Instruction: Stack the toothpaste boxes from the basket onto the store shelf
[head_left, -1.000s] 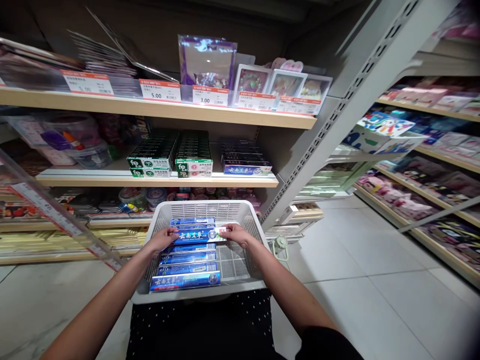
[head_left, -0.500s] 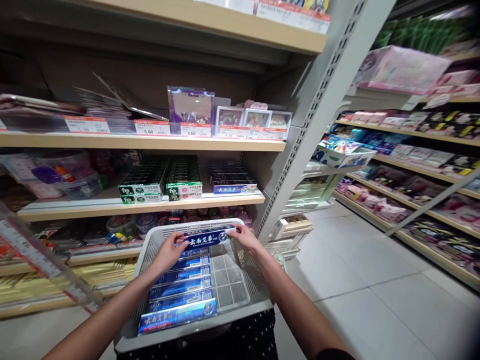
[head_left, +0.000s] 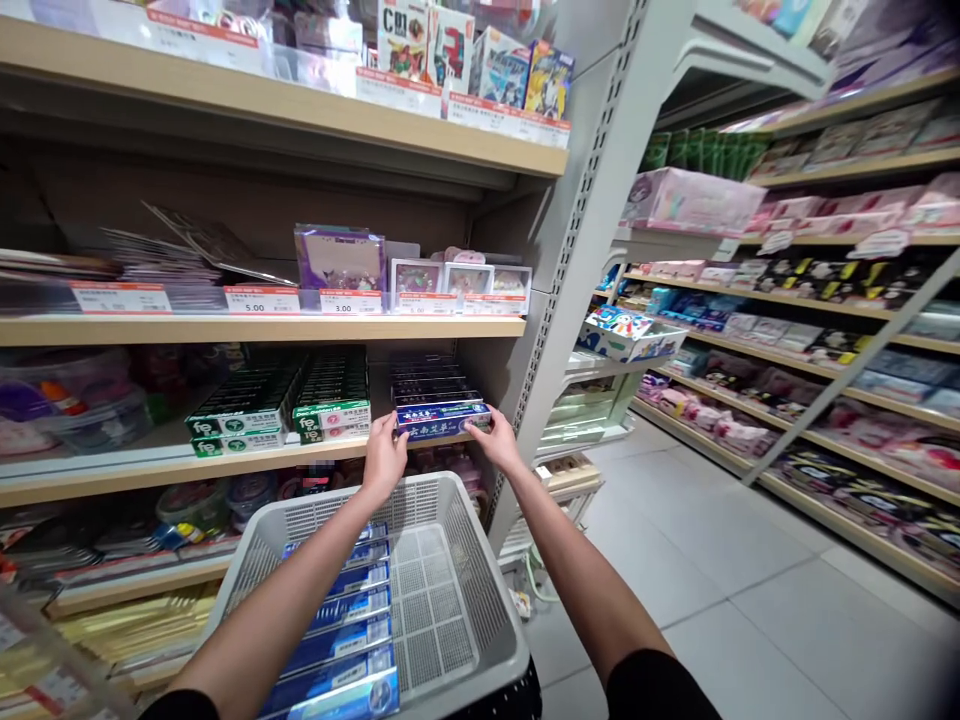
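Note:
A blue toothpaste box [head_left: 441, 428] is held level at the front edge of the shelf, against the front of a row of similar boxes [head_left: 429, 378]. My left hand [head_left: 385, 458] pinches its left end, and my right hand [head_left: 495, 440] grips the right end. Below my arms is a grey plastic basket [head_left: 491, 575] with several blue toothpaste boxes [head_left: 349, 635] lined up along its left side. My left forearm hides part of them.
Green-and-white boxes [head_left: 330, 415] stand in rows left of the blue ones. Price tags [head_left: 350, 301] line the shelf above. A grey upright post [head_left: 562, 250] borders the bay at right, beside a tiled aisle floor [head_left: 675, 520] and more stocked shelves.
Both hands have carried the toothpaste box from above the basket forward to the shelf edge, in front of the blue row. The view has shifted, and the basket appears lower.

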